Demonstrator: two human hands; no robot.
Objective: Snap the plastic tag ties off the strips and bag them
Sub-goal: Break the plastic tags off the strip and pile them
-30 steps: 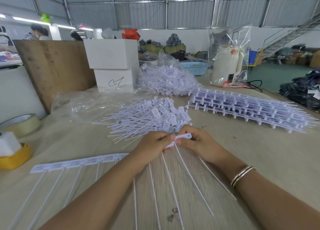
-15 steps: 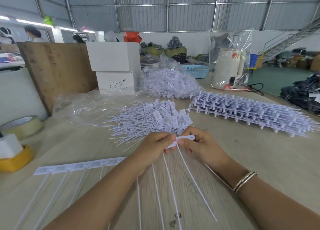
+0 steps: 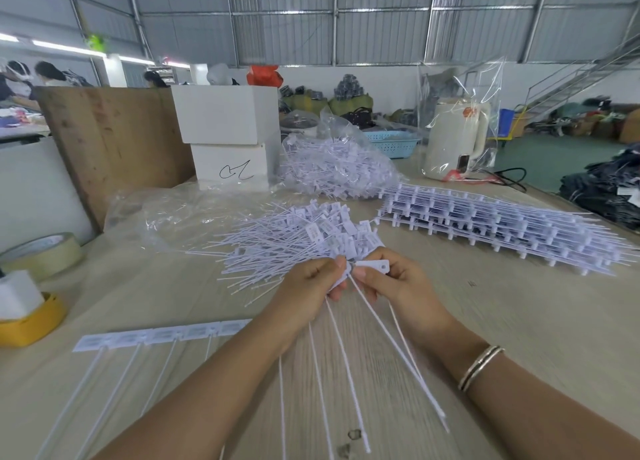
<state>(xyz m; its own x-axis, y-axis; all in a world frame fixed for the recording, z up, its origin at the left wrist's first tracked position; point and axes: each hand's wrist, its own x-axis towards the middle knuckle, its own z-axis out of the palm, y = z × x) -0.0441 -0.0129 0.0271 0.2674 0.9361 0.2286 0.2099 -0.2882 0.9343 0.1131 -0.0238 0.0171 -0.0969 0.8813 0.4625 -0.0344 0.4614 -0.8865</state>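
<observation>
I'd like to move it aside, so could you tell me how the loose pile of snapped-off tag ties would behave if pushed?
The loose pile of tag ties would probably scatter, since the pieces lie criss-crossed and unbound. They look thin and light, so likely slide easily on the smooth table.

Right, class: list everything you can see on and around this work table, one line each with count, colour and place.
loose tag ties: many, white, table centre
bagged ties: one clear bag, behind the pile
stacked strips: many, white, right
flat strip: one, white, near left
boxes: two, white, stacked at back
tape roll: one, beige, left
kettle: one, cream, in clear bag, back right
basket: one, blue, back
left hand, right hand: pinching a held strip
</observation>
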